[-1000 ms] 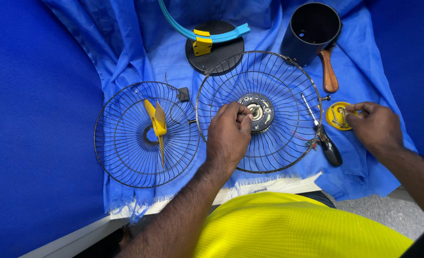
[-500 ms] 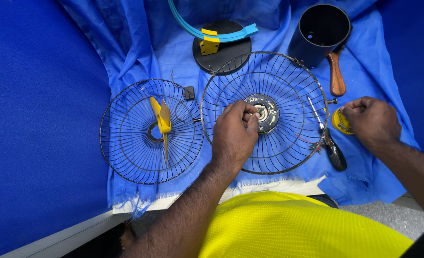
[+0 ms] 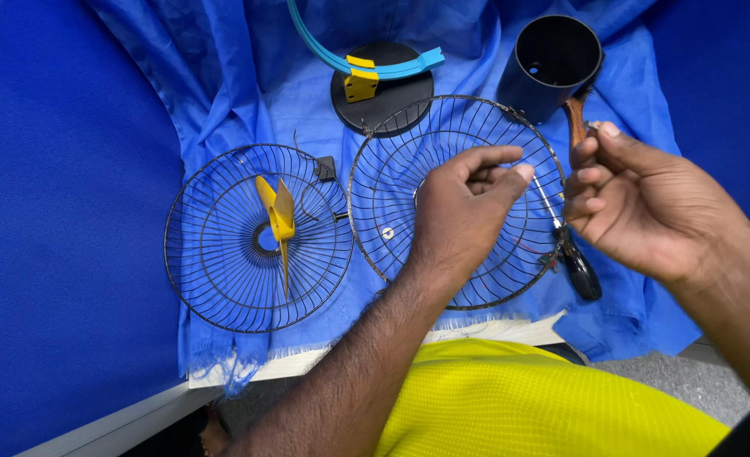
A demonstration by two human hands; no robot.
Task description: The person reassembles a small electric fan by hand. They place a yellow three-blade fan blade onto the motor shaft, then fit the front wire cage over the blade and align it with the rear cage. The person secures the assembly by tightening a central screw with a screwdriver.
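Landmark = right wire fan guard (image 3: 455, 199), round black wire grille w/ radial spokes, lying flat on the wrinkled blue cloth (image 3: 307, 93).

Left hand (image 3: 464, 207) is hovering over the guard centre, fingers curled narrow, thumb and index tips almost pinching; can't tell if anything small is inside the pinch. Hand is covering the guard hub. 1 small metal washer (image 3: 387, 233) is lying inside the guard, left of the hand, so left hand is the nearer 1.

Right hand (image 3: 637, 199) is hanging just off the guard's right rim, fingers folded in loosely; something small may be sitting at the fingertips, too hidden to say.

Screwdriver (image 3: 571, 254) w/ black handle is lying along the guard's right edge, shaft running up-left, handle down-right, directly under the right hand.

Left of the guard, almost touching it: 2nd wire guard (image 3: 256, 237), same build, w/ yellow plastic fan blade (image 3: 277, 216) lying in the middle, long axis near vertical. Above the guard: black round base (image 3: 383, 97) w/ yellow bracket and cyan curved strip (image 3: 349, 59). Upper right of the guard: black cylindrical housing (image 3: 552, 63), open end up, smooth plastic look.
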